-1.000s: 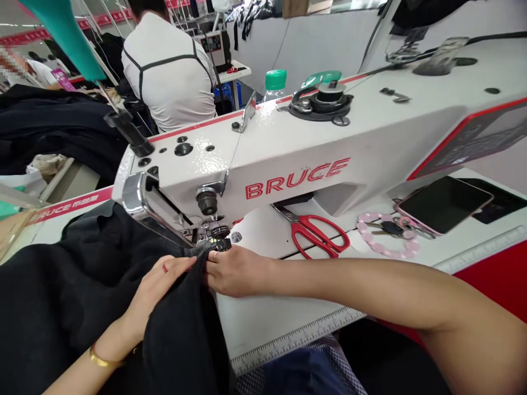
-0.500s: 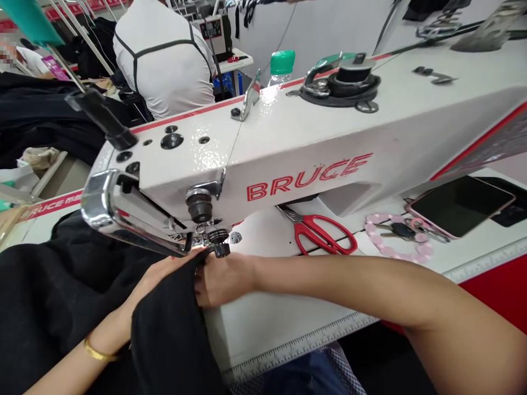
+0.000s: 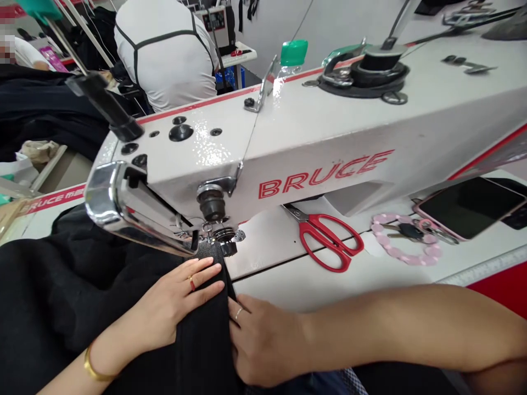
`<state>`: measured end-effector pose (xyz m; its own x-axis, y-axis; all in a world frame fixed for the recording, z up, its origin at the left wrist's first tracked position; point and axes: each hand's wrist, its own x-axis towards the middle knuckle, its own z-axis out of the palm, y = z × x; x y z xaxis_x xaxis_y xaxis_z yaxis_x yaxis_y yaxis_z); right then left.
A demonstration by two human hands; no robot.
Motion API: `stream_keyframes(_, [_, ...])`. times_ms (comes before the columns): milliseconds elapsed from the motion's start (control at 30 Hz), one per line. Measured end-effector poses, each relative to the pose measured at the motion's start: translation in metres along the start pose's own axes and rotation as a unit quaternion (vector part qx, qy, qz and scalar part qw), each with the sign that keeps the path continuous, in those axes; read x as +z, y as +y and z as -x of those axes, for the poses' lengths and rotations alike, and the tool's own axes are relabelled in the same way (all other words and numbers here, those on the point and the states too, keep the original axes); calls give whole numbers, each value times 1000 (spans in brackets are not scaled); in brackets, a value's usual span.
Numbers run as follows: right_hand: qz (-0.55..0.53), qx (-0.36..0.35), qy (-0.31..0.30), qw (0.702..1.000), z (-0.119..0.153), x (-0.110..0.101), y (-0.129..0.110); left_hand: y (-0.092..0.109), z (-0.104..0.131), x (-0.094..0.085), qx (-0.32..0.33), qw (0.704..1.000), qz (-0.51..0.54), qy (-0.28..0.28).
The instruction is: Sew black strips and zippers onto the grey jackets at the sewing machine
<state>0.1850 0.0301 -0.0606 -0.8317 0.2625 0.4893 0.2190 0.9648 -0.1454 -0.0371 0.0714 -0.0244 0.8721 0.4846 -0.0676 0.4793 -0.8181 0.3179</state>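
Black fabric [image 3: 203, 329] runs under the head of a white sewing machine [image 3: 313, 142], and more of it is bunched to the left. My left hand [image 3: 181, 296] lies flat on the fabric just in front of the presser area, fingers stretched out. It wears a ring and a gold bangle. At the fabric's right edge, my right hand [image 3: 263, 337] has its fingers closed on the cloth, the tips partly hidden by it. The needle and presser foot are hidden behind the machine's head and thread tension parts.
Red-handled scissors [image 3: 329, 241] lie on the machine bed's right side. Beyond them are a pink bead bracelet with keys [image 3: 405, 233] and a phone [image 3: 471, 206]. A ruler strip [image 3: 494, 266] edges the table. A person in white [image 3: 168, 60] sits behind the machine.
Both hands have come back from the needle area toward me. My left hand now lies flat on the fabric, and my right hand holds its edge lower down. The view has shifted slightly.
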Motion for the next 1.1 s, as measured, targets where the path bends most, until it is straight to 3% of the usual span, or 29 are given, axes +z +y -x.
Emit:
stream_keyframes(267, [22, 31, 5, 999, 11, 2, -9, 23, 1, 29, -52, 990, 88, 98])
stream_keyframes(433, [27, 56, 1, 998, 4, 2, 2, 4, -3, 29, -29, 988, 114, 98])
stream_keyframes(600, [19, 86, -50, 995, -9, 2, 17, -23, -18, 18, 9, 988, 121, 98])
stream_keyframes(733, [46, 95, -43, 994, -11, 1, 11, -33, -16, 14, 28, 993, 86, 77])
stream_keyframes(833, [46, 40, -12, 998, -4, 0, -2, -25, -5, 13, 46, 997, -9, 64])
stream_keyframes(933, [-9, -4, 26, 1000, 4, 3, -11, -3, 3, 8, 32, 997, -72, 22])
stream_keyframes(1000, [-37, -7, 13, 999, 6, 5, -12, 12, 3, 5, 18, 997, -69, 12])
stream_keyframes(1100, [-53, 2, -24, 998, 4, 10, -10, 27, -1, 6, 11, 999, -18, 42])
